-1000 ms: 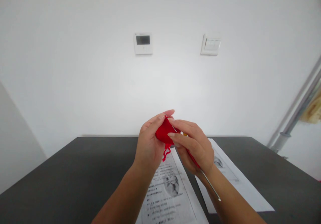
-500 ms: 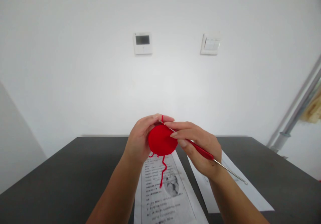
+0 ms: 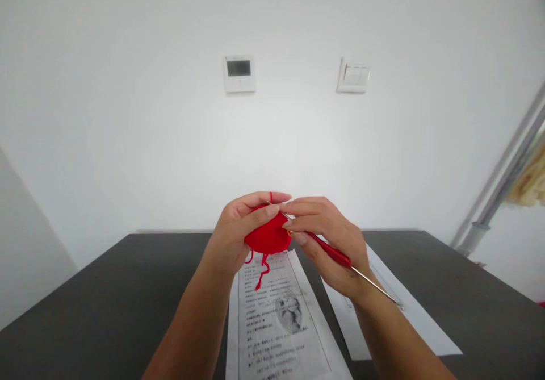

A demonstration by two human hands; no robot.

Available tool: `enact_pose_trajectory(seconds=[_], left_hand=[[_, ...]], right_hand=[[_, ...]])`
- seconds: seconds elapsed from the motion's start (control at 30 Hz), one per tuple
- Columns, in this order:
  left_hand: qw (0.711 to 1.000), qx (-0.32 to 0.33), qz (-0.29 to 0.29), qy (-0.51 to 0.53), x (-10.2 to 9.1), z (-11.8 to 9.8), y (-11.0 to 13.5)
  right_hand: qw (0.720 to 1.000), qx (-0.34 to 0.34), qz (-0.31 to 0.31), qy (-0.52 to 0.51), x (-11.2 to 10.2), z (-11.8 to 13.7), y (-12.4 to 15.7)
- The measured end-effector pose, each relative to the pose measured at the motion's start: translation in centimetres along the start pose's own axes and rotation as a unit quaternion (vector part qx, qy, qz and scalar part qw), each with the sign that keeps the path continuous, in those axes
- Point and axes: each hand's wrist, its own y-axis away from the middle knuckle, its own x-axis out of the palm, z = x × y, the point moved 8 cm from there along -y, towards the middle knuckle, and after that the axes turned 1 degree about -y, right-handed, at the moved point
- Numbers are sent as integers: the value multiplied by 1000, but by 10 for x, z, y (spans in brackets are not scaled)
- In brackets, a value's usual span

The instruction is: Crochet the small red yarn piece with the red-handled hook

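Note:
My left hand (image 3: 232, 229) grips a red crocheted piece (image 3: 270, 235) from the left, with its thumb laid across the front near the top edge. Red yarn (image 3: 271, 197) runs over the left index finger, and a loose yarn tail (image 3: 263, 273) dangles below the piece. In my right hand (image 3: 336, 243) is a crochet hook (image 3: 332, 250) with a red grip and metal ends, held like a pen. The hook's tip meets the upper edge of the piece, close to the left thumb; the stitch there is too small to make out.
Under the hands a printed sheet (image 3: 272, 343) with text and a picture lies on the dark table (image 3: 106, 312). A second white sheet (image 3: 426, 332) lies to the right. A thermostat (image 3: 239, 74) and a light switch (image 3: 353, 75) are on the white wall behind.
My left thumb has come over the front of the red piece. Both hands have shifted slightly left and up with the piece and hook, and the piece is tilted more.

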Motion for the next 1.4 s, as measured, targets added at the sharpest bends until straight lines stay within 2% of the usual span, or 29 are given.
enact_pose_trajectory(seconds=[0.2, 0.5, 0.73, 1.13, 1.4], left_hand=[[1000, -21, 4, -18, -2, 6, 0], [997, -4, -7, -79, -9, 3, 1], [994, -22, 7, -103, -8, 3, 2], [994, -37, 20, -104, -6, -2, 8], [993, -43, 12, -105, -6, -5, 7]], right_hand=[[998, 34, -6, -48, -4, -3, -2], [996, 45, 21, -75, -5, -10, 0], [992, 74, 26, -103, -7, -17, 3], [949, 184, 6, -255, -7, -34, 12], [942, 194, -1, -273, -14, -36, 14]])
